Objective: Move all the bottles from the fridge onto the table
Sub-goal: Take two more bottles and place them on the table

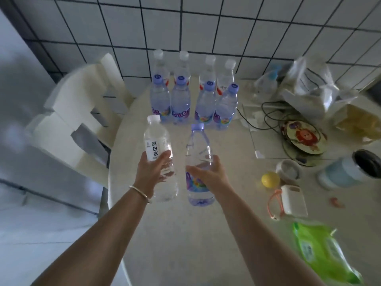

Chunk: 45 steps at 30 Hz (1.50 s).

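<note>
My left hand (pixel 151 172) grips a clear bottle with a white cap and white label (pixel 157 145). My right hand (pixel 208 174) grips a clear bottle with a purple cap and purple label (pixel 199 149). Both bottles are upright over the round pale table (pixel 175 234), just in front of a cluster of several water bottles (pixel 191 96) that stand in two rows at the table's far side by the tiled wall. Whether the held bottles touch the tabletop I cannot tell.
A white chair (pixel 82 112) stands left of the table. On the right lie plastic bags (pixel 313 87), cables, a patterned plate (pixel 303 137), a yellow lemon (pixel 270 179), a small white cup (pixel 288 169), a white box (pixel 293 200), a blue jar (pixel 348 170) and a green packet (pixel 323 252).
</note>
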{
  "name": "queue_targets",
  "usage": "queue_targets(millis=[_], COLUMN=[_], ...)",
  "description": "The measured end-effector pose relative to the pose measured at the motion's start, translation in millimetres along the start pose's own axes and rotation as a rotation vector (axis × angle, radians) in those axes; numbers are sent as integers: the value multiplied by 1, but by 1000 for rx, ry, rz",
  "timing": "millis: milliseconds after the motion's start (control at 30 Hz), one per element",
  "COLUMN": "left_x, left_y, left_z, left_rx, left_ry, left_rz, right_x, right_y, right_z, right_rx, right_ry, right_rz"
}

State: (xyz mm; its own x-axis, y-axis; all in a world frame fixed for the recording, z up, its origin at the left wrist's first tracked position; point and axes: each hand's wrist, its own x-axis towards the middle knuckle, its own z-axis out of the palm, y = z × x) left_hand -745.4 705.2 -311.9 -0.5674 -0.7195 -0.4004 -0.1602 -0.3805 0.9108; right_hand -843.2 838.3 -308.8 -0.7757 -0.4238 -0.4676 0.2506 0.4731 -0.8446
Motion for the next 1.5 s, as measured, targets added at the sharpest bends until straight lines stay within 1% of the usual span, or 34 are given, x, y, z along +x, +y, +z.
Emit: queue_targets(millis=[133,233,367,533,700,867,1033,1200,1300,1367,1500], left_x=[57,91,127,160,173,174,173,161,138,116,69], left_y=[17,23,24,24,12,9,9,8,1,-7,-21], left_z=[-1,3,10,16,15,12,12,3,-11,-18,-22], left_rx=[91,219,268,335,363,350,392,438,487,494,474], left_ry=[9,70,125,177,225,237,202,149,233,285,276], left_rz=[41,105,200,238,276,300,279,239,165,134,124], right_x=[55,88,114,143,158,158,156,144,121,102,57], right_y=[-35,-54,-69,-65,-60,-52,-54,-39,-28,-18,6], right_z=[22,35,46,58,67,74,70,59,43,32,12], right_rx=[-89,-184,-235,-177,-152,-123,-127,-217,-327,-335,-349], right_ry=[-21,10,141,226,248,248,183,160,131,118,117], right_rz=[-65,-89,-161,-210,-209,-199,-200,-181,-120,-98,-75])
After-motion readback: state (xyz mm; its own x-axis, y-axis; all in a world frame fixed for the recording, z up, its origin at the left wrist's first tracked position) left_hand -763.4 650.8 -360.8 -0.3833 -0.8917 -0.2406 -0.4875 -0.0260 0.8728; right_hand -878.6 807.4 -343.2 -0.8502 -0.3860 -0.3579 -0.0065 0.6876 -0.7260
